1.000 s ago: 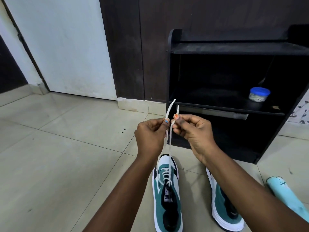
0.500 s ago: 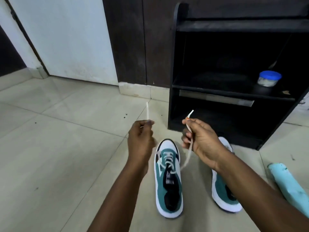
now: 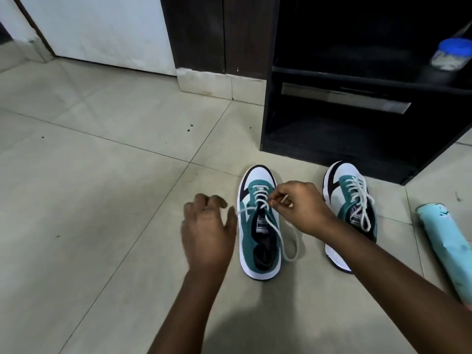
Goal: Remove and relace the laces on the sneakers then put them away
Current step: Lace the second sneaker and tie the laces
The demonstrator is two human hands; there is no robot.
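Observation:
Two teal, white and black sneakers stand side by side on the tiled floor, toes toward a black shelf unit. The left sneaker (image 3: 258, 226) has its white lace (image 3: 278, 233) threaded through the front eyelets, with a loose loop trailing over its right side. My right hand (image 3: 298, 205) pinches one lace end just above the eyelets. My left hand (image 3: 207, 226) hovers beside that sneaker's left side with loosely curled fingers, holding nothing; the other lace end lies near its fingertips. The right sneaker (image 3: 350, 208) is fully laced, partly hidden by my right forearm.
The black shelf unit (image 3: 357, 139) stands just beyond the sneakers, with a blue-lidded jar (image 3: 450, 54) on its middle shelf. A light blue cylinder (image 3: 444, 249) lies on the floor at the right. A white door and dark wall panel are behind.
Both hands have dropped from holding the lace ends up high down to the left sneaker. My left hand has let go of its lace end; my view has tilted downward.

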